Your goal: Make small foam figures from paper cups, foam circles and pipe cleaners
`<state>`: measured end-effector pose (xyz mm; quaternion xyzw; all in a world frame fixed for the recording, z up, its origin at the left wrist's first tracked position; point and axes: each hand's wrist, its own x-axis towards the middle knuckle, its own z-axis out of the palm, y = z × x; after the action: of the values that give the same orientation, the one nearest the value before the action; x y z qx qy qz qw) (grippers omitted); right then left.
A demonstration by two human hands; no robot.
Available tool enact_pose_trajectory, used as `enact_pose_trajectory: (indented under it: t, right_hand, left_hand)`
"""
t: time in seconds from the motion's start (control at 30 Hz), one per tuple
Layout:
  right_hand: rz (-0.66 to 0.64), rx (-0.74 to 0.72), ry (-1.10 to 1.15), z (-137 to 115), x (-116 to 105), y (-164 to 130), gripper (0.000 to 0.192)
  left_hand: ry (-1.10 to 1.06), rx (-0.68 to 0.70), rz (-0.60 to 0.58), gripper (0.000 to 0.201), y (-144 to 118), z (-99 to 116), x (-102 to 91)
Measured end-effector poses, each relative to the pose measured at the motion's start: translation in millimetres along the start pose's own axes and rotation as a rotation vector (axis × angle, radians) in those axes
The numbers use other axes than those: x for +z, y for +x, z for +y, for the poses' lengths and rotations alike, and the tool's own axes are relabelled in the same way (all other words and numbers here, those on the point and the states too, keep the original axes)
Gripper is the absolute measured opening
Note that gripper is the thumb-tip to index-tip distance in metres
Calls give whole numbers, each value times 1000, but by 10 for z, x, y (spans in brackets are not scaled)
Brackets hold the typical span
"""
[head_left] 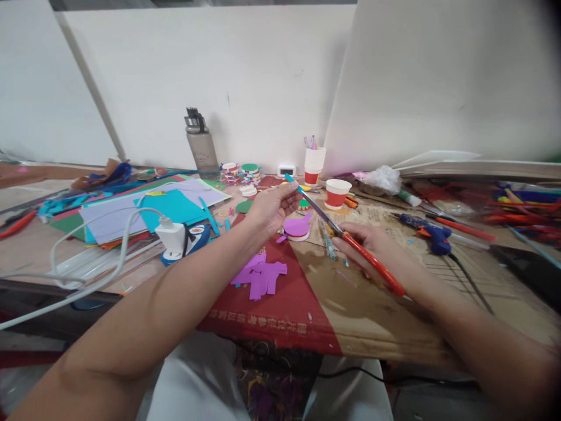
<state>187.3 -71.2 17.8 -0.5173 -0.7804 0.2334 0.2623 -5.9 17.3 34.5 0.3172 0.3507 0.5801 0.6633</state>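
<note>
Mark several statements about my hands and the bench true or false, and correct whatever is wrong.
1. Both hands are empty. False: the left hand pinches a blue strip and the right hand holds red-handled scissors.
2. Purple paper pieces lie on the red cardboard. True.
3. The bottle lies on its side. False: the grey bottle stands upright.
4. A blue glue gun lies right of the scissors in the picture. True.
5. Pens stand in the stacked cups. True.

free: front cardboard [372, 330] | blocked: scissors [372, 263] mid, cup [336, 196] behind, glue gun [438, 238] right
</note>
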Motion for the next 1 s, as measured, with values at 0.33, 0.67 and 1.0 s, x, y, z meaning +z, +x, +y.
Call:
enact_pose_trajectory:
  t: [0.33, 0.67, 1.0]
  right_hand:
    - [10, 12, -25, -18, -1, -5, 21]
    - [42, -26, -71, -28, -18, 11, 22]
    - [58, -37, -119, 28, -21, 26, 21]
  left_hand:
    - [6, -3, 5, 13, -2, 1, 6]
    - [11, 0, -2, 12, 1, -6, 0]
    - [28, -2, -4, 12, 0, -4, 1]
